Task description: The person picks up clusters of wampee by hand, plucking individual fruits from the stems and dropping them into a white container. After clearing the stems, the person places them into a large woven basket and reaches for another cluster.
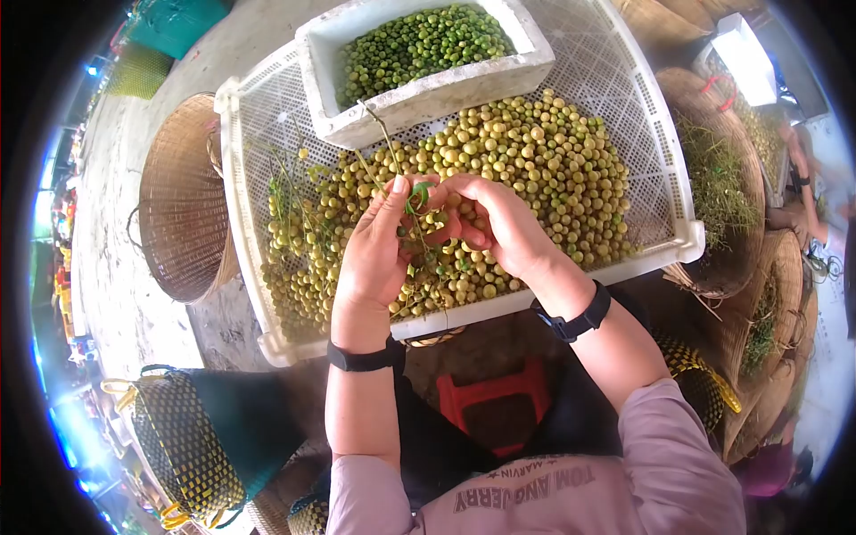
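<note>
Head view: you are holding a thin green sprig (415,203) between both hands, above the white perforated tray (651,260). Your left hand (374,259) is pinching the sprig with thumb and fingertips closed together. Your right hand (495,223) is curling its fingers shut on the same sprig, just beside the left thumb. The loose fruit (535,152) is lying directly under and beyond both hands. The foam box (446,89) of greener fruit is sitting beyond your fingertips, and the sprig's long tip is reaching toward its near wall. Judged risk: the tray's near rim is running just under your wrists, so fruit slipping from your fingers could be rolling over it toward the red stool (495,397). A hard pull could be snapping the thin stem, and a swinging tip could be catching the foam box. Open room is lying over the tray to the outside of your right hand. A woven basket (183,205) is crowding the tray edge outside your left hand.
</note>
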`<state>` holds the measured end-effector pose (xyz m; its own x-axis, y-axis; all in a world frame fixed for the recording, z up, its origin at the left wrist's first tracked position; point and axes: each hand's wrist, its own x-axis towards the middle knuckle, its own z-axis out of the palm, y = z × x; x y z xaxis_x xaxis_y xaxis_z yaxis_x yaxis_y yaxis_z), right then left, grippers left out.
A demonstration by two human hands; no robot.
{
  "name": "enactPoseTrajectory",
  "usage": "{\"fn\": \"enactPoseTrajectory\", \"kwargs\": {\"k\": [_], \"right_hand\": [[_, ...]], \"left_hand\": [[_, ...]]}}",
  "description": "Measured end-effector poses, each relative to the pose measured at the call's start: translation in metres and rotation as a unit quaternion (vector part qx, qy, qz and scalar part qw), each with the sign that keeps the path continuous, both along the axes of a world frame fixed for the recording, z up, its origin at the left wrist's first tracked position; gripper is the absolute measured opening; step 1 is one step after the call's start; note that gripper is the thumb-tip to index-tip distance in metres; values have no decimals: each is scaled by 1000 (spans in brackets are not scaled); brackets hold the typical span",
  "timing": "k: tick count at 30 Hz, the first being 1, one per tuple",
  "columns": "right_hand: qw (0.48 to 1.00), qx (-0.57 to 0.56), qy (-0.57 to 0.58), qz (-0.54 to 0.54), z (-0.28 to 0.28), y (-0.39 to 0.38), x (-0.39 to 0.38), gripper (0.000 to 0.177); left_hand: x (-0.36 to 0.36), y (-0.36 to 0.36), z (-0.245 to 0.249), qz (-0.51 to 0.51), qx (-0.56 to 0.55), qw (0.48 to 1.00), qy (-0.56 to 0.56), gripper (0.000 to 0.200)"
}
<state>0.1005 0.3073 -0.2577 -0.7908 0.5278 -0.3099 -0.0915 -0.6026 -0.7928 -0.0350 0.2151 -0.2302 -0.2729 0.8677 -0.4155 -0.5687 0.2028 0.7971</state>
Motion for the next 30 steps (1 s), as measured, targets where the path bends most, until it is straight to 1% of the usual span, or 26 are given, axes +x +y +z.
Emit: {"fn": "enactPoseTrajectory", "kwargs": {"k": [1,2,3,5,6,7,9,11,12,13,14,15,17,19,21,22,23,25,27,29,30], "right_hand": [[1000,-1,-1,0,-2,-1,0,22],[999,12,-15,-26,-4,-2,0,20],[998,25,-29,-50,-5,-2,-1,22],[998,16,-25,-50,-5,-2,2,22],[998,43,-44,-25,-5,-2,3,23],[995,71,-64,1,-5,-3,2,23],[982,162,-100,13,-9,-9,-1,27],[973,203,-107,40,-2,-14,-5,29],[973,203,-107,40,-4,-16,-6,29],[969,227,-92,34,-8,-17,-8,28],[965,250,-76,29,-10,-18,-9,27],[965,251,-75,30,-10,-18,-8,27],[983,172,-58,42,-3,-16,-5,26],[982,174,-58,35,-3,-18,-7,25],[958,279,-57,-22,-9,-22,-11,25],[958,279,-55,-33,-10,-25,-13,25],[958,279,-56,-33,-12,-25,-13,25],[950,299,-93,2,-14,-24,-12,26],[955,283,-86,10,-10,-23,-11,23],[983,183,-15,18,-1,-21,-8,18],[985,171,-9,19,1,-20,-5,14]], "left_hand": [[0,1,0,34,-1,999,-10,28],[-1,3,0,69,-1,997,-20,27],[-6,2,-1,70,-1,997,-20,27],[-23,-1,-7,150,49,980,-122,28],[-32,-3,-18,172,91,969,-152,23],[-36,-3,-20,175,92,969,-150,23],[-40,-4,-22,200,115,957,-177,22],[-37,-2,-19,204,112,957,-173,20],[-34,-2,-19,198,113,956,-184,20],[-32,-1,-19,193,115,955,-196,20],[-31,-1,-21,188,117,960,-173,20],[-33,-1,-22,189,118,959,-173,20],[-38,-1,-24,217,109,964,-106,20],[-39,-2,-20,227,100,964,-92,19],[-29,-1,-15,238,108,957,-129,21],[-27,0,-18,229,120,953,-155,22],[-25,1,-20,229,120,953,-156,22],[-24,4,-21,217,105,955,-171,23],[-31,2,-29,209,125,954,-176,23],[-39,-1,-31,184,212,906,-315,23],[-45,-2,-31,192,200,920,-276,24]]}}
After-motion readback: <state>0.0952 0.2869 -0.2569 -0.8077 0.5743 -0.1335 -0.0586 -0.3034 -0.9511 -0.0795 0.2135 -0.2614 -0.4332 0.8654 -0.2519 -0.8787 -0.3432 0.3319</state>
